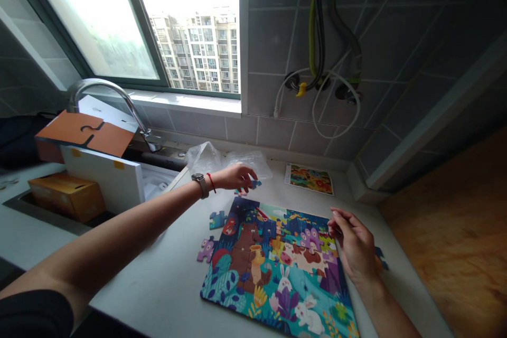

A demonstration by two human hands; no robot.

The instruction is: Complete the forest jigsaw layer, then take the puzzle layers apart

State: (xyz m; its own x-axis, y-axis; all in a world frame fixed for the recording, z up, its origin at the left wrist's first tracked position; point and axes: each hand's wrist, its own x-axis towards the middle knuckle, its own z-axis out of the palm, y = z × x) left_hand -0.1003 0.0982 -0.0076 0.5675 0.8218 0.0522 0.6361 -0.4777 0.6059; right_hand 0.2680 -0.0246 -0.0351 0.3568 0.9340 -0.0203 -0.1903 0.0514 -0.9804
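Observation:
A colourful animal jigsaw puzzle (273, 269) lies in its board on the counter, many pieces fitted. My left hand (236, 175) reaches past its far left corner, fingers bent downward and apart over loose puzzle pieces (242, 191), partly covering them. Whether the fingertips touch those pieces I cannot tell. By the board's right edge is my right hand (354, 245), thumb and fingers curled together; anything between them is hidden. Two more loose pieces, a teal one (217, 219) and a purple one (206, 250), lie along the left edge. A dark piece (381, 257) shows beyond my right wrist.
A printed picture card (309, 178) lies near the wall, with clear plastic bags (247, 161) to its left. Further left are a faucet (113, 87), an orange carton (87, 132), a white panel (105, 174) and a brown box (66, 195) around the sink.

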